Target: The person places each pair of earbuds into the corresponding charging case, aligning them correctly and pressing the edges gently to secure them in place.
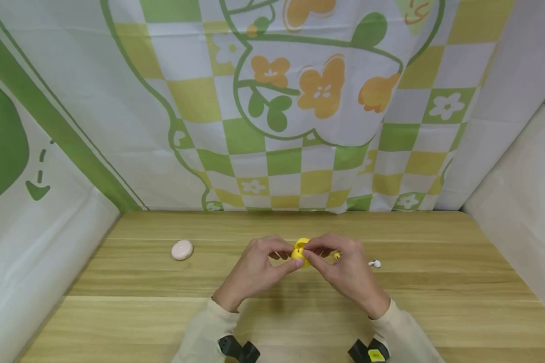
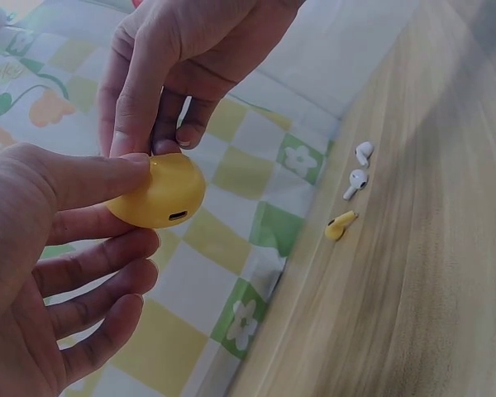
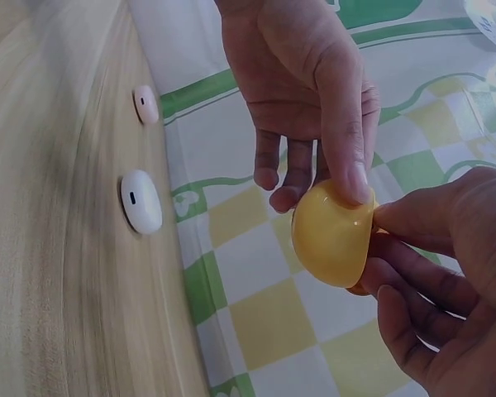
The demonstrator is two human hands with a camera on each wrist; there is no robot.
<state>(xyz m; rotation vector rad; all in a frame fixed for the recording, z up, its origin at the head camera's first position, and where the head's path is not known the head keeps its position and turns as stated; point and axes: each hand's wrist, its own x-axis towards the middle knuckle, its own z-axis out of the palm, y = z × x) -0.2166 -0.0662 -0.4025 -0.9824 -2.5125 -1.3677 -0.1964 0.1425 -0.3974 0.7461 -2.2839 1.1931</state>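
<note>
One yellow case: we see it raised off the worktop, around the middle from left to right, its lid up on the far side.
Left hand: thumb and forefinger pinch the case's left side, the outer fingers loosely bent.
Right hand: thumb and fingertips pinch at the case's right edge; we cannot tell whether something small sits between them.
Yellow earbud: on the worktop, to the right of the case.
White earbuds: two, farther right.
Pink case: well to the left, with a white case to its right.
Slip risk: the shell looks smooth and round, so we judge an uneven push could twist it from our fingertips and drop it.
Lid risk: a stray knuckle might knock it shut or strain its hinge.
Knock risk: lowering the right hand carelessly could sweep the yellow earbud aside.
</note>
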